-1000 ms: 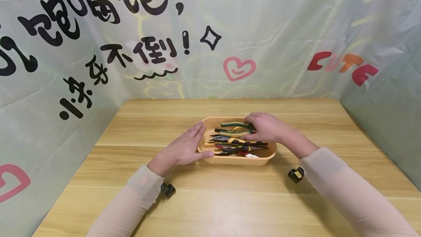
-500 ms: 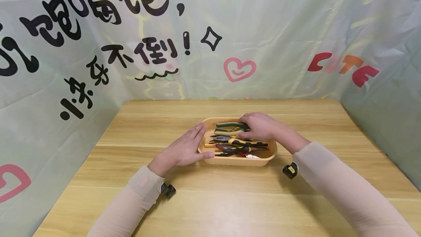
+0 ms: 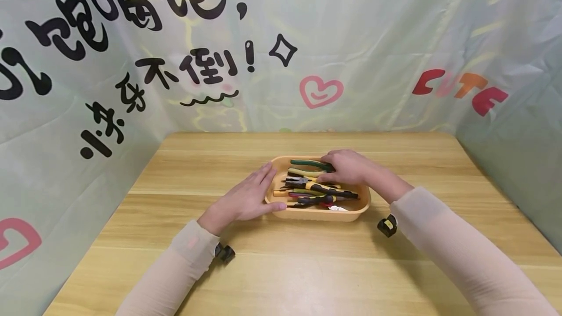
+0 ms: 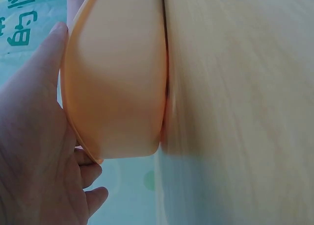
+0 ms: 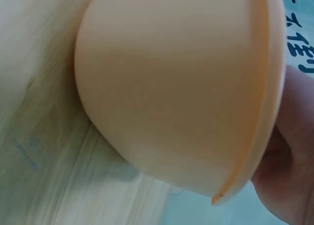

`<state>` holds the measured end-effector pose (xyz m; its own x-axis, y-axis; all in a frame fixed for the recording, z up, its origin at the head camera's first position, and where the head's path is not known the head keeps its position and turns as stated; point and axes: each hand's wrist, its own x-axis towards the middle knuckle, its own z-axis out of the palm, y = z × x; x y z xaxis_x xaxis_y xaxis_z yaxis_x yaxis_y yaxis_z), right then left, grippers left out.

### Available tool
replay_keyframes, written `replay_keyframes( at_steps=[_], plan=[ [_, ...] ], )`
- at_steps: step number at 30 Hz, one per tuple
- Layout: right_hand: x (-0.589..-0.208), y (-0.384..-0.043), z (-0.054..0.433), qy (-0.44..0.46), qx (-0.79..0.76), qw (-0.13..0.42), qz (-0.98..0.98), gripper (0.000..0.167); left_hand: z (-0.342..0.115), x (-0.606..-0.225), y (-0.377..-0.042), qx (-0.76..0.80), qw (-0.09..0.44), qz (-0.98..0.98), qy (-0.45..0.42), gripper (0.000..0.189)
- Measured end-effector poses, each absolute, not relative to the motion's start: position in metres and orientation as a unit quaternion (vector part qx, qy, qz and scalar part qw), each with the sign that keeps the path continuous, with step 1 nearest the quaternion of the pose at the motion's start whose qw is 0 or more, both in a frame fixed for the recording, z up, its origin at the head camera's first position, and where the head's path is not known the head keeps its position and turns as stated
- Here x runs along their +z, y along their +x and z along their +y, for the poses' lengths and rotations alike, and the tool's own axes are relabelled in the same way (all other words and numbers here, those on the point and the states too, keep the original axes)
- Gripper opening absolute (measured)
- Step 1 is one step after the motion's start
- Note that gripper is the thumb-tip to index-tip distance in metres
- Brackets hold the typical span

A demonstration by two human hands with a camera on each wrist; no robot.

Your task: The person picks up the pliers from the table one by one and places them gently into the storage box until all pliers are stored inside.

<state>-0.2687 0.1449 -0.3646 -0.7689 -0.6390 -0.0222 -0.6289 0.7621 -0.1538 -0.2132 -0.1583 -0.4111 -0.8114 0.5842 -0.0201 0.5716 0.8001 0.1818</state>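
Note:
A peach-orange plastic basket (image 3: 316, 214) full of hand tools sits on the wooden table. My left hand (image 3: 243, 196) rests against its left end, fingers mostly straight, thumb along the front rim; the left wrist view shows fingertips at the rim. My right hand (image 3: 349, 167) reaches over the back right part and holds pliers with one green and one cream handle (image 3: 309, 163). The handles point left, and the hand hides the other end. Just in front lie long-nose pliers (image 3: 322, 188) with yellow-and-black grips. The right wrist view shows mainly the basket's outer wall (image 5: 171, 87).
Several more tools lie in the basket, including a black-and-yellow handle (image 3: 316, 200) and a small white scrap (image 3: 337, 208) near the front wall. Wooden table (image 3: 281, 267) surrounds the basket. A printed cloth (image 3: 373, 62) hangs behind and at both sides.
My right hand has moved left with the green-and-cream pliers, whose handles now lie slightly differently. The yellow-and-black long-nose pliers have tilted. My left hand has stayed put.

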Motion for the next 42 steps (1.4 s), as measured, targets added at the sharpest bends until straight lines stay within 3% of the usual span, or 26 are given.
replay_keyframes(
  at_steps=[10,17,26,37,42],
  plan=[
    [-0.37,-0.268,0.145,-0.362,-0.071,0.024,0.929,0.047,-0.159,-0.411,-0.212,0.088,0.038,0.947,0.305,0.11],
    [-0.372,-0.265,0.145,-0.35,-0.098,0.047,0.93,0.052,-0.16,-0.412,-0.211,0.094,0.038,0.947,0.306,0.11],
    [-0.37,-0.27,0.138,-0.369,-0.093,0.054,0.923,0.042,-0.161,-0.411,-0.211,0.096,0.039,0.947,0.305,0.108],
    [-0.361,-0.273,0.133,-0.345,-0.108,0.128,0.924,0.056,-0.159,-0.413,-0.212,0.089,0.042,0.948,0.304,0.11],
    [-0.364,-0.275,0.137,-0.327,-0.136,0.137,0.925,0.059,-0.158,-0.41,-0.212,0.086,0.043,0.947,0.307,0.109]
  ],
)
